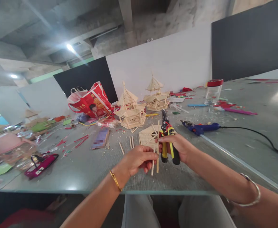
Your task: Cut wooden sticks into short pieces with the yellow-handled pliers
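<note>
My left hand [139, 158] pinches a short thin wooden stick [152, 167] and the lower part of a longer wooden stick [158, 161], which stand side by side. My right hand [177, 145] is closed around wire cutters [164, 128] with black and yellow handles, their jaws pointing away from me. Its thumb also rests against the longer stick. Right behind my hands lies a flat panel of glued sticks [145, 134], partly hidden by them. Several loose sticks [131, 142] lie to the left of it.
Two stick pagodas [130, 115] [156, 98] stand behind. A blue glue gun [200, 127] with a cord lies right. A phone [100, 138], a red bag [93, 103], a purple pouch [41, 166] and a red-lidded jar [213, 91] are on the grey table [88, 177].
</note>
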The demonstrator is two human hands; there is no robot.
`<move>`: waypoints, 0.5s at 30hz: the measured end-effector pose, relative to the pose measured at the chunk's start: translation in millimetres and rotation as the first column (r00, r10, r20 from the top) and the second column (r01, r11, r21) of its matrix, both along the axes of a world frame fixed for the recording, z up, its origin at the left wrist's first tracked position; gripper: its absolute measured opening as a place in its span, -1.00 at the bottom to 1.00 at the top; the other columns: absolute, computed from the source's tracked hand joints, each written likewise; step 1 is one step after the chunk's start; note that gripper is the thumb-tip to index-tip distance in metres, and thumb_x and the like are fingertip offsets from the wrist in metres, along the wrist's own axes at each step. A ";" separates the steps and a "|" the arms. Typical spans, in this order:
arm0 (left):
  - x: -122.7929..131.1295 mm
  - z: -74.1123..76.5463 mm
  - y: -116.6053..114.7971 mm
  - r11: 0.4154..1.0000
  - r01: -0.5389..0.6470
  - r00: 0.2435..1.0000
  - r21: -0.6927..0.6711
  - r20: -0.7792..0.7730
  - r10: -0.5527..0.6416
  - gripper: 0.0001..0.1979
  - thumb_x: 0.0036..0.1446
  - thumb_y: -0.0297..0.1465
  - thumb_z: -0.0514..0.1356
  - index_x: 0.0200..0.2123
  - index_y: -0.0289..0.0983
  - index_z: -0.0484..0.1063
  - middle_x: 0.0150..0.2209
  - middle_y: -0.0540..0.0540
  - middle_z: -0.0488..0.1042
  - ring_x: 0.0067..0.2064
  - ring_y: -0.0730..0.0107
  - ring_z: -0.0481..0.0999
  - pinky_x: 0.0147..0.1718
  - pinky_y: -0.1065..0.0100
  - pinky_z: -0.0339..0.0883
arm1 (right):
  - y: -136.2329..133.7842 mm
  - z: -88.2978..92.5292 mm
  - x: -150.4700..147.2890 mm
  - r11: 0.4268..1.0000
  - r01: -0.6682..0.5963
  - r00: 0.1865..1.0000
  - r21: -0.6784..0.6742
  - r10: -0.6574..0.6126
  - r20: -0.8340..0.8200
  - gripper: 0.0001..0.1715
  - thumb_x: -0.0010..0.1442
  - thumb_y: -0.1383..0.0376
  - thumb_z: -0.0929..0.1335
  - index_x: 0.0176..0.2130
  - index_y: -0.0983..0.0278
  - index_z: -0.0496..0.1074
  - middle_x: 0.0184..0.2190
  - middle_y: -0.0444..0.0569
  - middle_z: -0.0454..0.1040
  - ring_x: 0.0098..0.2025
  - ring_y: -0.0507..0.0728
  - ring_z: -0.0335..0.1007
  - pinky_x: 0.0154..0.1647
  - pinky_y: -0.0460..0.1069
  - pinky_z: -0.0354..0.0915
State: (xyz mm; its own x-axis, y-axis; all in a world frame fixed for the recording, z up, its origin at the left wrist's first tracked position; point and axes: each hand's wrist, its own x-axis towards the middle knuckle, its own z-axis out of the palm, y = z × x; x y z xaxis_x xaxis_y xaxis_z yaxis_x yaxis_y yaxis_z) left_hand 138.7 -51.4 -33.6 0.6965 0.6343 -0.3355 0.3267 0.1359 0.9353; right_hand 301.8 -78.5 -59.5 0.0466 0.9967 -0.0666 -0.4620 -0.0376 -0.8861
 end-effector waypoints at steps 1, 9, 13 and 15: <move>0.8 0.1 -0.4 1.000 -0.002 1.000 0.012 0.016 0.002 -0.80 -0.13 -0.33 0.25 -0.56 -0.33 0.31 -0.66 0.09 0.31 -0.73 0.67 0.22 -0.79 0.56 0.08 | -0.9 1.5 -1.2 1.000 0.020 1.000 0.003 -0.020 -0.002 -0.95 -0.19 0.41 0.37 -0.57 0.32 0.37 -0.72 -0.09 0.36 -0.66 0.01 0.29 -0.62 -0.07 0.27; -1.8 4.0 -5.9 0.991 -0.019 1.000 0.132 0.022 0.017 -0.68 -0.18 -0.20 0.29 -0.58 -0.33 0.31 -0.70 0.09 0.27 -0.72 0.64 0.20 -0.78 0.54 0.08 | -8.8 9.8 -9.2 0.993 0.062 0.998 0.104 -0.064 0.014 -0.77 -0.31 0.33 0.47 -0.56 0.33 0.38 -0.68 -0.14 0.39 -0.64 0.01 0.29 -0.63 -0.10 0.21; -2.7 0.3 -7.7 0.977 -0.065 0.998 0.201 0.020 0.062 -0.71 -0.17 -0.22 0.28 -0.58 -0.32 0.31 -0.75 0.10 0.24 -0.73 0.61 0.20 -0.77 0.54 0.11 | -10.5 9.1 -9.8 0.987 0.040 0.997 0.153 -0.050 0.064 -0.71 -0.31 0.28 0.50 -0.52 0.32 0.39 -0.67 -0.14 0.40 -0.62 0.02 0.30 -0.60 -0.09 0.21; -3.0 -2.3 -8.0 0.973 -0.066 0.998 0.221 0.020 0.063 -0.72 -0.15 -0.23 0.26 -0.57 -0.31 0.30 -0.76 0.10 0.25 -0.73 0.60 0.20 -0.77 0.53 0.13 | -10.9 8.9 -10.5 0.985 0.019 0.995 0.174 -0.036 0.095 -0.71 -0.28 0.25 0.50 -0.51 0.32 0.39 -0.67 -0.14 0.40 -0.62 0.02 0.30 -0.60 -0.09 0.19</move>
State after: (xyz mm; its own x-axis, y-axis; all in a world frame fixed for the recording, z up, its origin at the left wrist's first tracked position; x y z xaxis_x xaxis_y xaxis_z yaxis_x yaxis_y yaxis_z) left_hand 135.8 -59.4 -35.9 0.6553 0.7354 -0.1725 0.3116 -0.0551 0.9486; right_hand 291.2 -89.4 -50.6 0.0716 0.9910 0.1127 -0.3718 0.1314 -0.9190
